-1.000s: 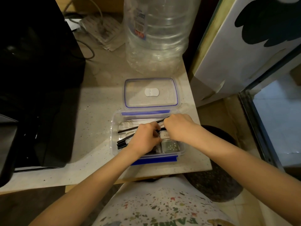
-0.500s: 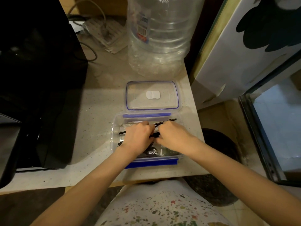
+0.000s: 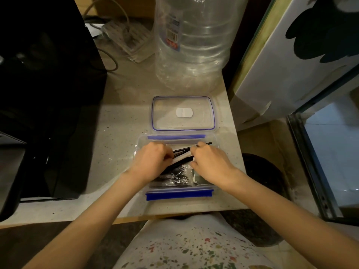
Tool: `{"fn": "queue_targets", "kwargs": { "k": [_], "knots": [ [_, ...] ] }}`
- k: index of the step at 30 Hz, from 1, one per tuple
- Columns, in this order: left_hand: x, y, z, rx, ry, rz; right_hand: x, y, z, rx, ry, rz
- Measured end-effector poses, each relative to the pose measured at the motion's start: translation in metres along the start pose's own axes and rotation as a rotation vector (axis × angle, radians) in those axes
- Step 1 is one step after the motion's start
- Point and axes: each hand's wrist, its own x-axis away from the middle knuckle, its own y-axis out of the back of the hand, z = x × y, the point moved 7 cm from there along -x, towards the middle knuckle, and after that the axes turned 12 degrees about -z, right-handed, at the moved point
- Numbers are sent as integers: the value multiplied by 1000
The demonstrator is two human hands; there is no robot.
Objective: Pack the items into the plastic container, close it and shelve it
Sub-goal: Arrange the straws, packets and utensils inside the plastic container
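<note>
A clear plastic container [image 3: 178, 194] with blue clips lies open on the counter near its front edge. Its clear lid [image 3: 183, 113] with a blue seal rests flat just behind it. Inside the container are several thin black straws [image 3: 182, 151], wrapped black plastic cutlery [image 3: 175, 175] and small packets. My left hand [image 3: 150, 161] and my right hand [image 3: 208, 162] are both down inside the container, each with fingers curled around the black straws, pressing them in. The hands hide much of the contents.
A large clear water bottle [image 3: 194, 41] stands behind the lid. A black appliance [image 3: 42, 94] fills the counter's left side, with cables [image 3: 112, 61] behind. A white panel [image 3: 291, 55] leans at right. The counter's right edge [image 3: 233, 133] drops to a dark bin [image 3: 266, 181].
Both hands have shifted apart along the straws and pushed them lower into the container. My left hand moved left, my right hand stayed over the right half.
</note>
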Motion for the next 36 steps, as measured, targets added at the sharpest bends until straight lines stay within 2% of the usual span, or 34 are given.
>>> {"fn": "queue_targets", "kwargs": {
  "k": [2,4,7,12,19,23,28,31,36],
  "knots": [
    [7,10,7,-29,-20,-2,1,4,9,-20,92,5],
    [13,15,9,-68,-61,29,4,-3,19,-147,150,147],
    [19,11,3,-113,-123,120,8,-21,28,-297,122,413],
    [23,-4,-8,-112,-184,209,12,-34,32,-361,112,561],
    [19,-7,-11,-128,-208,188,10,-20,27,-507,64,588],
    [20,-9,-11,-139,-207,168,12,-17,26,-590,53,666],
    [19,-10,-10,-145,-222,170,10,-10,23,-574,87,665],
    [19,-11,-8,-87,-191,176,2,-5,19,-558,62,607],
    [12,-2,3,-68,-102,158,-11,-10,14,-463,0,397]
  ]
}}
